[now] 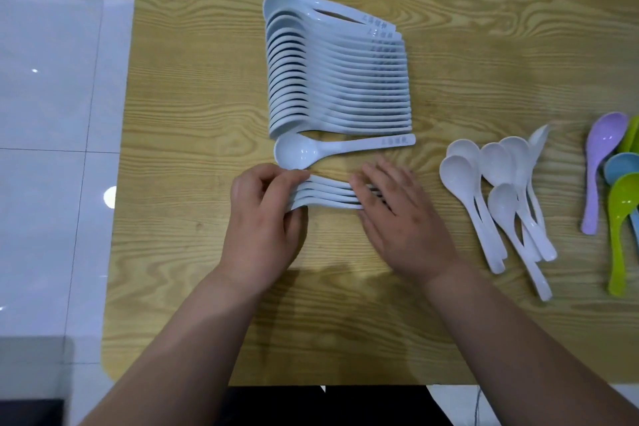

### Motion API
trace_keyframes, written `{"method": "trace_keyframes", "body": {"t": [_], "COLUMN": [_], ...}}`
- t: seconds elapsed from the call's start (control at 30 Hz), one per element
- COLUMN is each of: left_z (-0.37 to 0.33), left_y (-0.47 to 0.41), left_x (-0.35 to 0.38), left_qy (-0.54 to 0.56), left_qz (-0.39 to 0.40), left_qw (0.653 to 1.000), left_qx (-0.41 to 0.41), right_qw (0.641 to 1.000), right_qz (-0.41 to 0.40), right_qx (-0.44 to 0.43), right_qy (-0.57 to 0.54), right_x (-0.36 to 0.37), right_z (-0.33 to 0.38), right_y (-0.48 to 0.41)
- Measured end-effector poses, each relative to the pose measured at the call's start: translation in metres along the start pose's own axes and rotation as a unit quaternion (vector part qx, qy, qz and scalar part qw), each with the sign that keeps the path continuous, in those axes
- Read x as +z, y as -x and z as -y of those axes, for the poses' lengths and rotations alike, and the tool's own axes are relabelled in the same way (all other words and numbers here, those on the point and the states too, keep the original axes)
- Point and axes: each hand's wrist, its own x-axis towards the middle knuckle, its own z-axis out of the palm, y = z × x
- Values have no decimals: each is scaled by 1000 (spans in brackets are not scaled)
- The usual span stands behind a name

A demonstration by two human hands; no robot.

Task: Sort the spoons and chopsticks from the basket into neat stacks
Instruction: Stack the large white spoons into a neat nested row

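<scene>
My left hand [262, 218] grips the bowl end of a nested bunch of white spoons [328, 195] on the table [207, 79]; my right hand [404, 218] lies flat on their handles. Just beyond lie a single spoon [332, 149] and a long nested row [339, 79]

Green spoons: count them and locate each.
2. One green spoon lies at the right edge below the blue spoon; the other peeks out beside the purple spoon. More may lie outside the frame.

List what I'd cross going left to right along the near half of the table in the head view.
Left hand → small stack of white spoons, gripped at the bowls → right hand, flat on their handles → loose pile of small white spoons → coloured spoons.
</scene>
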Motion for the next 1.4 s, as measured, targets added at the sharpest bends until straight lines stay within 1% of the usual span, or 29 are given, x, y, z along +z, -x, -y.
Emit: {"method": "trace_keyframes", "body": {"t": [0.13, 0.43, 0.53, 0.67, 0.73, 0.8, 0.9, 1.07, 1.13, 1.2, 1.23, 1.27, 1.3, 1.37, 1.4], "left_z": [2, 3, 2, -5, -5, -4, -1, 7, 9, 8, 7, 4, 2, -4, -6], "left_y": [-12, -22, -27, -37, -39, -38, -35, -38, -41, -46, -49, -53, -59, -73, -79], "left_x": [-1, -6, -5, -6, -6, -8, -8, -3, -1, -2, -3, -5, -7, -8, -7], "left_qy": [-19, 12, 33, 91, 115, 116, 85, 33, 0, -45, -68, -91, -118, -185, -214], "left_qz": [-5, 23, 18, 17, 10, 4, 14, -7, -27, -62, -64, -44, -7, 73, 105], "left_qw": [1000, 999, 997, 981, 975, 977, 986, 996, 998, 997, 996, 994, 991, 972, 962], "left_qx": [-3, -39, -69, -173, -192, -178, -141, -82, -60, -17, 9, 38, 70, 123, 133], "right_qw": [1000, 1000, 999, 999, 997, 996, 995, 996, 997, 997, 997, 997, 997, 997, 997], "right_qz": [-14, -14, -26, -24, -27, -25, -34, -46, -32, -12, -8, -6, -5, -4, -4], "right_qx": [7, 6, 7, 18, 20, 15, 9, 34, 45, 41, 39, 39, 40, 39, 38], "right_qy": [10, -20, -23, -43, -64, -85, -95, -63, -53, -58, -61, -62, -64, -68, -71], "right_x": [-2, -6, -8, -12, -14, -15, -14, -13, -12, -11, -10, -9, -9, -8, -8], "right_z": [-6, -15, -15, -14, -14, -13, -13, -15, -18, -22, -23, -24, -25, -27, -27], "right_y": [-15, -30, -34, -40, -42, -43, -42, -49, -54, -57, -59, -60, -60, -62, -63]}}
